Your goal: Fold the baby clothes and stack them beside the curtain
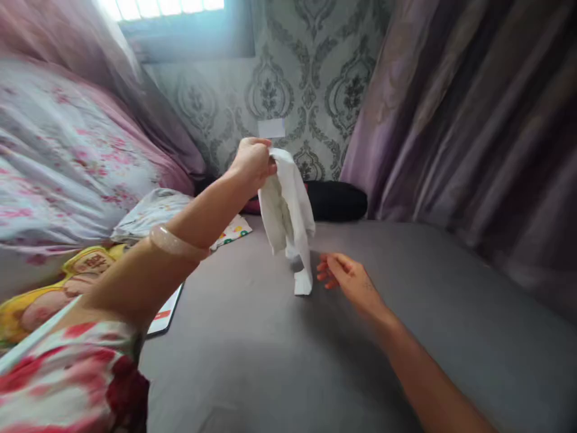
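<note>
The left hand (252, 162) pinches the white cloth (296, 195) at its top, the right hand (351, 279) waits beside it, fingers half-curled and empty, and the cloth hangs over the grey bed (252, 355), raised but neither spread nor folded.

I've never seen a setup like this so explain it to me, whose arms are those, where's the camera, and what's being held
There's no machine here, just a person's two bare arms. The single picture comes from a camera worn on that person's head, looking forward and down, so the arms reach away from you. The left hand pinches a white cloth near its top, letting it hang. The right hand is beside its lower end, holding nothing, fingers loosely curled. Below is a grey surface. A flat device with a bright screen lies on it, partly hidden by the left arm, and a dark bundle rests at the back, by the wall.
</note>
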Demonstrator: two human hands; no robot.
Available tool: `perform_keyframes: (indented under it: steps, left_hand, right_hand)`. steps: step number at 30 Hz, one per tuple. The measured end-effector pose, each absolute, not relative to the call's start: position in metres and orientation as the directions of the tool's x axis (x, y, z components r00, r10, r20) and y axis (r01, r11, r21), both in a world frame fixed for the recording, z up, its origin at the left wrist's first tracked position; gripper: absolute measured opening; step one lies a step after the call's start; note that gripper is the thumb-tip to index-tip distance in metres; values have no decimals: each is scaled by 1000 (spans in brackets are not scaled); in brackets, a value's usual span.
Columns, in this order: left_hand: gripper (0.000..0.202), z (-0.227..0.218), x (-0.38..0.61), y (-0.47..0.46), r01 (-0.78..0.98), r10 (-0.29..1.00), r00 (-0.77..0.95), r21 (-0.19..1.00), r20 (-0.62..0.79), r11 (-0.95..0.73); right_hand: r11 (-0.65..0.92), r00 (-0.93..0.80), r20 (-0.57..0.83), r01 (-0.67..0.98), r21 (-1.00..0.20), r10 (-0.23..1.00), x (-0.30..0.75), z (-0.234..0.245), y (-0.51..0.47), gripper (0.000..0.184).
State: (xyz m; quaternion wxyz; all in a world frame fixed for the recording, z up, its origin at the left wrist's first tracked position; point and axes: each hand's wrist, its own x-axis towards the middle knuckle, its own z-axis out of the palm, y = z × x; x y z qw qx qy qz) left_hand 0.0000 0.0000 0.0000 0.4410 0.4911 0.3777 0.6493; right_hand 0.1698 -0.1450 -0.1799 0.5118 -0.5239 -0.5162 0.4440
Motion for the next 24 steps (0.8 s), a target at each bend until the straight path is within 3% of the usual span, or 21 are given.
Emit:
perform_keyframes:
  steps: [4,9,13,19,24]
  left_hand:
    - [47,-20,20,-17,-262,958,-26,923,284,-281]
    - [57,-37,33,-37,-273,956,5,920,293,-281]
    - [57,-45,32,-42,-237,952,11,925,307,-296]
    - [35,-63,-1,-33,-85,935,28,933,353,-350]
    - [22,-88,-33,-28,158,938,112,926,328,-343]
  right_hand:
    - [199,303,251,192,-961,920,149,-172,-137,44]
    - [286,496,518,469,-835,697,111,-172,-117,53]
    - [296,579,548,475,-828,603,103,-173,-107,32]
    - [386,462,548,402,-830,697,147,-162,-106,29]
    - [396,224,533,456,-797,816,181,-146,-109,25]
